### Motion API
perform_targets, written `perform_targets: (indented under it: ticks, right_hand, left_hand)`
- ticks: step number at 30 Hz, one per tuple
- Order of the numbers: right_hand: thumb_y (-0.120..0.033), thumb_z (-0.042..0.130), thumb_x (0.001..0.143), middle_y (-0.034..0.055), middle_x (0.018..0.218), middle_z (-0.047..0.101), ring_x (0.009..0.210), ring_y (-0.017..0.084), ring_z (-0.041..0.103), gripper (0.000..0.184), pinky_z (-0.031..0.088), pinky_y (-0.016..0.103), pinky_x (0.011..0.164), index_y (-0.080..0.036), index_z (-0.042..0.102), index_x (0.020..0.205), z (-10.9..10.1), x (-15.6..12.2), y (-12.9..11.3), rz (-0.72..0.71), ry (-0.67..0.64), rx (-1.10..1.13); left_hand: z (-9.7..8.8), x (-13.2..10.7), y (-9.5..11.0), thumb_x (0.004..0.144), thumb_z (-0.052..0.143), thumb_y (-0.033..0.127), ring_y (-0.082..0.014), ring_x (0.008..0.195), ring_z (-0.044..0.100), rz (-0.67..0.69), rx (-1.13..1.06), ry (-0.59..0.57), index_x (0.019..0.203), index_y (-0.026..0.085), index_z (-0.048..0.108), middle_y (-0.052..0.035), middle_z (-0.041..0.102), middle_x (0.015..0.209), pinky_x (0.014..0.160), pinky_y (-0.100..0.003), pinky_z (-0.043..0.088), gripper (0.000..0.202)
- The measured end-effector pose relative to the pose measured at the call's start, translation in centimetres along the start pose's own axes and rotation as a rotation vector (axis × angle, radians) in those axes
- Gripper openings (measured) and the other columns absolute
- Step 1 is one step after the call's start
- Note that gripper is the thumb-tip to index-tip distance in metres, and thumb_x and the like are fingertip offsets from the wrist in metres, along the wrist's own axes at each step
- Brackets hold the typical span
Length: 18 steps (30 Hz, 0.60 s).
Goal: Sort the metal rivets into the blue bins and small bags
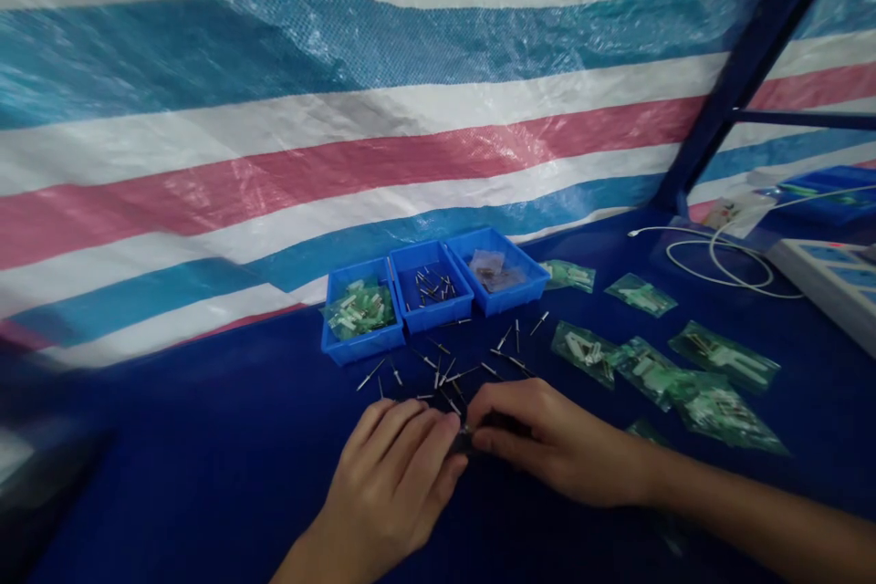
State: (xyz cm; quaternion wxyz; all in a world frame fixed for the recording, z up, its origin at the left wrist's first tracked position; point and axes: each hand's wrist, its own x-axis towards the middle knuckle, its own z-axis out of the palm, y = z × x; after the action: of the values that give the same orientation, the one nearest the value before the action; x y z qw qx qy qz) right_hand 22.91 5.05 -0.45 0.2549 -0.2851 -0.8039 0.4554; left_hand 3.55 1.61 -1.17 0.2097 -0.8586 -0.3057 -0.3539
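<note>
My left hand (397,479) and my right hand (551,443) meet low in the middle of the head view, fingers closed. A small dark piece (463,441) lies between the fingertips of both; its kind is mostly hidden. Just beyond the fingers, several thin metal pins with thicker ends (448,371) are scattered over the dark blue tabletop (225,447). Behind them stand three blue bins: the left bin (364,347) holds green-tinted bags, the middle bin (440,316) holds loose pins, and the right bin (515,297) holds clear packets.
Several green-tinted plastic bags of small parts (725,406) lie at the right, near my right forearm. Farther right are a white cable (718,246) and a pale box with blue panels (821,278). A striped tarp (356,128) hangs behind the table beside a blue frame post (732,73).
</note>
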Motion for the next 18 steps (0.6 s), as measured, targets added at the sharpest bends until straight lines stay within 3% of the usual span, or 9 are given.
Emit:
perform_targets:
  ticks: [5,9,12,16,18]
  right_hand:
    - [-0.032,0.051,0.086,-0.0044,0.066,0.045,0.05,0.005,0.041,0.017,0.035,0.016,0.043,-0.016,0.049,0.089,0.17,0.18,0.75,0.129,-0.05,0.426]
    - [-0.038,0.059,0.08,-0.0061,0.067,0.044,0.049,0.004,0.039,0.029,0.037,0.014,0.043,-0.019,0.042,0.092,0.4,0.42,0.97,0.176,-0.111,0.668]
    - [-0.039,0.058,0.081,-0.0058,0.069,0.043,0.051,0.004,0.04,0.027,0.038,0.015,0.046,-0.018,0.043,0.09,0.38,0.37,0.7,0.192,-0.123,0.619]
    - [-0.036,0.068,0.073,-0.0069,0.062,0.043,0.053,0.006,0.04,0.034,0.031,0.016,0.046,-0.018,0.049,0.095,0.23,0.08,0.37,0.187,-0.147,0.345]
    - [-0.032,0.065,0.076,-0.0041,0.07,0.048,0.056,0.006,0.041,0.024,0.033,0.017,0.049,-0.018,0.051,0.09,0.21,0.0,0.32,0.119,-0.104,0.207]
  left_hand:
    - [-0.33,0.12,-0.24,0.092,0.045,0.022,-0.0172,0.078,0.065,0.086,-0.002,-0.089,0.1,0.016,0.059,-0.003,0.07,0.085,0.074,-0.033,0.046,0.017]
    - [-0.28,0.07,-0.41,0.092,0.044,0.016,-0.0148,0.073,0.064,0.11,-0.045,-0.062,0.096,0.013,0.061,-0.0018,0.07,0.078,0.073,-0.031,0.046,0.018]
    - [-0.07,-0.16,-0.62,0.09,0.046,0.012,-0.0143,0.066,0.061,0.031,-0.115,-0.031,0.089,0.01,0.061,-0.0027,0.067,0.07,0.065,-0.029,0.046,0.015]
    - [-0.02,-0.28,-0.75,0.089,0.046,0.012,-0.0138,0.059,0.058,-0.051,-0.134,-0.019,0.085,0.01,0.059,-0.003,0.064,0.064,0.058,-0.028,0.045,0.014]
    - [-0.08,-0.28,-0.7,0.089,0.046,0.013,-0.0128,0.052,0.054,-0.052,-0.125,-0.01,0.084,0.011,0.058,-0.0012,0.061,0.058,0.053,-0.027,0.043,0.014]
